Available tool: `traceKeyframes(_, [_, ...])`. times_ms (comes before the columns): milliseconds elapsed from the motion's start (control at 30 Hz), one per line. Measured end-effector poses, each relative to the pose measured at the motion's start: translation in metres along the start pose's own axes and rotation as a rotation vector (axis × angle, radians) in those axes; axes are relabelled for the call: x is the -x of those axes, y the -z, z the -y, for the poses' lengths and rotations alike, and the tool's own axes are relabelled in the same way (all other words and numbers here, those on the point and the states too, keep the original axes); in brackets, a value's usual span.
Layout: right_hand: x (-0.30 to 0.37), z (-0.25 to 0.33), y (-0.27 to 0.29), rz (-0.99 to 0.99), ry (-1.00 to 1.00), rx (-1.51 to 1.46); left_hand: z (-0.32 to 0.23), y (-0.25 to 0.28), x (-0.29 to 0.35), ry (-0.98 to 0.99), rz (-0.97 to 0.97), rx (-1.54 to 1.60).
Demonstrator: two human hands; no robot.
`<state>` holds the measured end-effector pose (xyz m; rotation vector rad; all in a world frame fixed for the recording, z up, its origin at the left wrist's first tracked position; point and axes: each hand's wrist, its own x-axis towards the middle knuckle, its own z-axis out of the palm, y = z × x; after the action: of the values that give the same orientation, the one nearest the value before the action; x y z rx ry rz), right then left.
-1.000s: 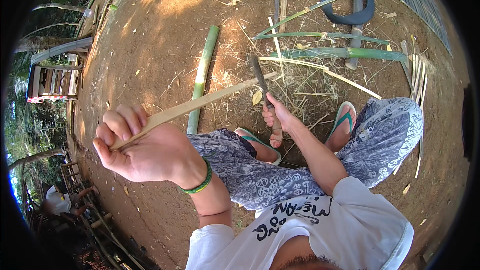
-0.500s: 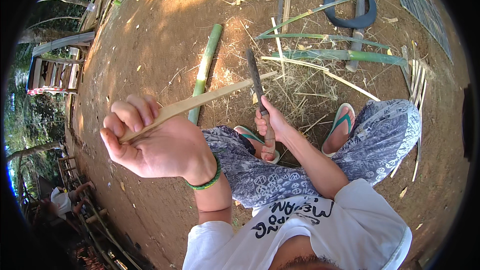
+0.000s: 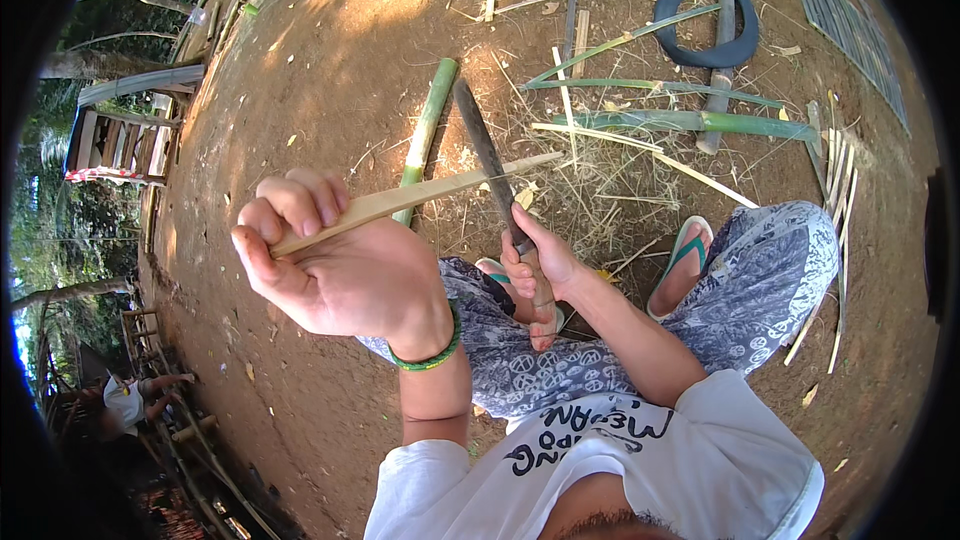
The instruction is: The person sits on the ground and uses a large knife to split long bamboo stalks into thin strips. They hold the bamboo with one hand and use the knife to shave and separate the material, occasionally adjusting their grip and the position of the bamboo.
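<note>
My left hand point(image 3: 345, 265), raised at chest height, pinches one end of a pale bamboo strip point(image 3: 435, 188). The strip slants away to the right and tapers to a point. In my right hand point(image 3: 540, 258) is a long knife point(image 3: 482, 145), its wooden handle in my fist and its dark blade aimed away and to the left. The blade crosses the strip near the pointed end; whether its edge is cutting in cannot be made out. Beyond them a green bamboo pole point(image 3: 428, 135) lies on the ground.
Ahead and to the right lie split green bamboo point(image 3: 640, 121), pale strips point(image 3: 700, 176), shavings and a curved dark rubber piece point(image 3: 735, 48) by a short log point(image 3: 717, 90). A slatted mat point(image 3: 845, 25) lies at far right. Another person point(image 3: 125, 402) is at far left.
My left hand and the strip have shifted a little right. The knife blade has tilted further left and slid along the strip, farther from its tip.
</note>
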<state>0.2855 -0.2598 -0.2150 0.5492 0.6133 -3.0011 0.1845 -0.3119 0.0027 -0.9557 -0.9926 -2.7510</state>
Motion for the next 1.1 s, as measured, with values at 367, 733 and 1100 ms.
traceKeyframes(367, [0.027, 0.016, -0.039, -0.055, -0.01, -0.056, 0.003, -0.006, 0.004, -0.015, 0.111, 0.017])
traceKeyframes(733, [0.043, 0.015, -0.062, -0.06, 0.022, -0.078, 0.0, -0.013, 0.009, 0.013, 0.195, -0.034])
traceKeyframes(1100, [0.059, 0.02, -0.06, -0.028, -0.045, 0.022, -0.002, -0.006, 0.009, 0.035, 0.183, 0.026])
